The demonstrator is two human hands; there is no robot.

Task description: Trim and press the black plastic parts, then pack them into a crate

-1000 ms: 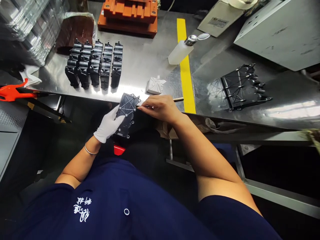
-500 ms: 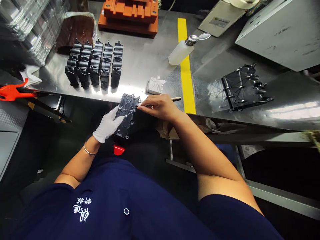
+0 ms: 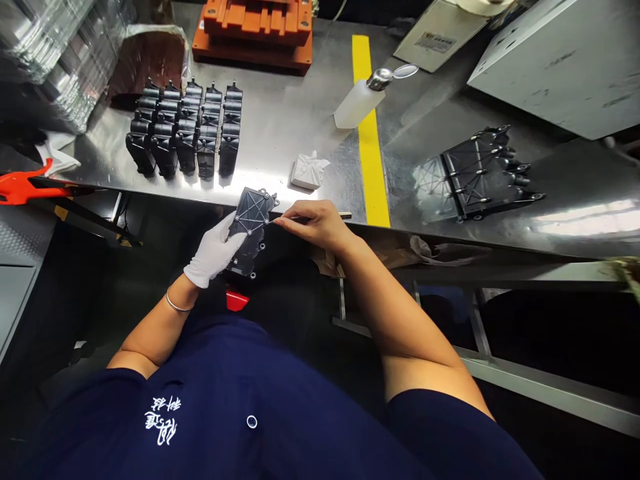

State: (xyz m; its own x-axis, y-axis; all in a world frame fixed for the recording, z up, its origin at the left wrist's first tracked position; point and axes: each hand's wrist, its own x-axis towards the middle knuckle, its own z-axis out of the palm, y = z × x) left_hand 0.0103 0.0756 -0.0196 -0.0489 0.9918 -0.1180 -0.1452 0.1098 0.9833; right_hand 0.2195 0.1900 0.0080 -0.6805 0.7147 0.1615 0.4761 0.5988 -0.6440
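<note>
Near left, your navy shirt [image 3: 300, 387] carries white lettering [image 3: 163, 421], upside down from this view: the smaller pair of characters seems to read 科技, while the larger, stylised ones can't be made out for certain. Far right of you, a pale box [image 3: 453, 19] bears a printed label [image 3: 434, 43], lines too small to read.

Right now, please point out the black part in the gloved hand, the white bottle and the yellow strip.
Black part [image 3: 255, 225]: head view, on its ribbed face.
White bottle [image 3: 359, 103]: head view, on its body.
Yellow strip [image 3: 370, 145]: head view, its middle.
</note>
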